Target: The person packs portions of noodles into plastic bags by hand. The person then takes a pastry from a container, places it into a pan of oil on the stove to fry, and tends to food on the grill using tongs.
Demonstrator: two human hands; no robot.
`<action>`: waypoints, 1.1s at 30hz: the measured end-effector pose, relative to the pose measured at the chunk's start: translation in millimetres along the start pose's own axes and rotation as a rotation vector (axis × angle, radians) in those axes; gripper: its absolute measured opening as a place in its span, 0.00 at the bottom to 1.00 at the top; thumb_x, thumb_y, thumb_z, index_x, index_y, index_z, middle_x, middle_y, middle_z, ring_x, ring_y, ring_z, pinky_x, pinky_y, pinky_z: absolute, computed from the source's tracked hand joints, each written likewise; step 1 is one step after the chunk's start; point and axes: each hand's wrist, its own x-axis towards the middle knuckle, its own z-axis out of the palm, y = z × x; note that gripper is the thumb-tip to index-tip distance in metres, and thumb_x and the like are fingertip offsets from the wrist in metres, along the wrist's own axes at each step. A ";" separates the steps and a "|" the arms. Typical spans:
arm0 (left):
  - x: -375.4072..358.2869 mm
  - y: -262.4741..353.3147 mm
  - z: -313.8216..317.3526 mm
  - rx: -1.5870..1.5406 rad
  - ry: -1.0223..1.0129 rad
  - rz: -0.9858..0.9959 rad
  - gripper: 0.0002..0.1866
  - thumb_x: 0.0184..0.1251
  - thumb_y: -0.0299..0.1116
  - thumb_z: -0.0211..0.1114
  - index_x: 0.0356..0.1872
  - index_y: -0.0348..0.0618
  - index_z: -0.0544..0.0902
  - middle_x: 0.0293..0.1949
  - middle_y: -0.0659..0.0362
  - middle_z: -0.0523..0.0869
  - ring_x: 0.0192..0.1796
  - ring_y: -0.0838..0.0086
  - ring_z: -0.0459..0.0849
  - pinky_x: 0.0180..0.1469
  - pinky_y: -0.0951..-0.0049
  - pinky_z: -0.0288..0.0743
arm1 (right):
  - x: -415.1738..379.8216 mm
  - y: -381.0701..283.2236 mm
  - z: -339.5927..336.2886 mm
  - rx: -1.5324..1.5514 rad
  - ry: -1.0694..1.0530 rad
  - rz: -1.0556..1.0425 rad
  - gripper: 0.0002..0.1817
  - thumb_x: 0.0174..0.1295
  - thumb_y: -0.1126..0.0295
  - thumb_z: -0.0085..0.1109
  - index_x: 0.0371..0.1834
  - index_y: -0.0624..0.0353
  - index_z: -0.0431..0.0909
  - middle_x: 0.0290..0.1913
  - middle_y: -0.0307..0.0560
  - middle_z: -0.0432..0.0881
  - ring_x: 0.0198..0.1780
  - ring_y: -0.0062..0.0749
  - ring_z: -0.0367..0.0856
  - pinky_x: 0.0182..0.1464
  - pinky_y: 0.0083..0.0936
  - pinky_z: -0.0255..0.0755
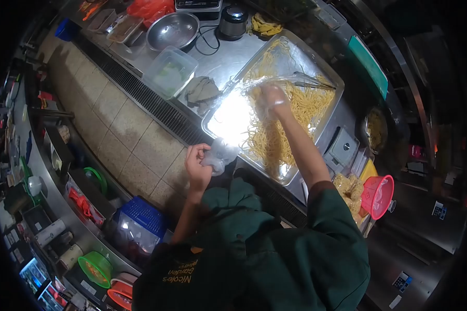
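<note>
A large metal tray [335, 78] lies on the steel counter with yellow noodles [310, 108] spread over it. My right hand [273, 99], in a clear plastic glove, reaches into the noodles near the tray's middle; its fingers are blurred and partly hidden by glare and plastic. Tongs [312, 80] rest in the tray beyond that hand. Off the tray's near left corner, my left hand [198, 163] is bare, its fingers curled round a crumpled clear plastic bag [219, 158].
Left of the tray are a grey cloth [202, 90], a clear plastic container [170, 72] and a metal bowl [172, 31]. A black-and-silver device [233, 22] stands behind. To the right are a scale [342, 146] and a red basket [377, 196].
</note>
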 end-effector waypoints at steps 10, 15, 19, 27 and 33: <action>46.4 7.1 15.8 0.257 -0.172 -0.034 0.27 0.41 0.10 0.57 0.46 0.45 0.81 0.31 0.59 0.71 0.32 0.71 0.73 0.34 0.73 0.69 | -88.3 -5.5 -49.0 -0.030 -0.208 -0.259 0.13 0.51 0.72 0.66 0.40 0.62 0.84 0.34 0.59 0.85 0.37 0.51 0.85 0.46 0.40 0.78; 58.0 3.2 30.2 0.257 -0.255 -0.069 0.28 0.42 0.12 0.60 0.49 0.47 0.80 0.29 0.58 0.74 0.30 0.69 0.77 0.34 0.72 0.72 | -111.4 -15.7 -133.2 -0.147 -0.056 -0.292 0.12 0.49 0.71 0.69 0.35 0.64 0.82 0.29 0.59 0.82 0.31 0.52 0.81 0.41 0.40 0.76; 60.0 3.8 35.0 0.288 -0.319 -0.050 0.28 0.43 0.14 0.62 0.51 0.48 0.79 0.32 0.55 0.75 0.34 0.64 0.78 0.38 0.67 0.73 | -138.6 -26.5 -197.4 -0.110 0.044 -0.282 0.14 0.48 0.70 0.72 0.37 0.62 0.82 0.33 0.56 0.83 0.34 0.49 0.82 0.43 0.39 0.77; 70.5 -13.3 38.9 0.425 -0.305 0.035 0.26 0.48 0.18 0.61 0.53 0.47 0.77 0.35 0.51 0.73 0.41 0.57 0.76 0.46 0.62 0.71 | -187.7 -58.4 -266.7 -0.040 0.351 -0.272 0.16 0.46 0.80 0.70 0.41 0.66 0.83 0.46 0.52 0.83 0.43 0.42 0.85 0.43 0.30 0.80; 73.6 -11.4 43.2 0.441 -0.279 0.013 0.23 0.46 0.18 0.62 0.49 0.45 0.77 0.35 0.51 0.74 0.41 0.56 0.76 0.45 0.60 0.71 | -192.2 -60.0 -249.7 -0.012 0.218 -0.049 0.14 0.48 0.78 0.68 0.40 0.66 0.84 0.34 0.56 0.86 0.30 0.45 0.84 0.39 0.33 0.78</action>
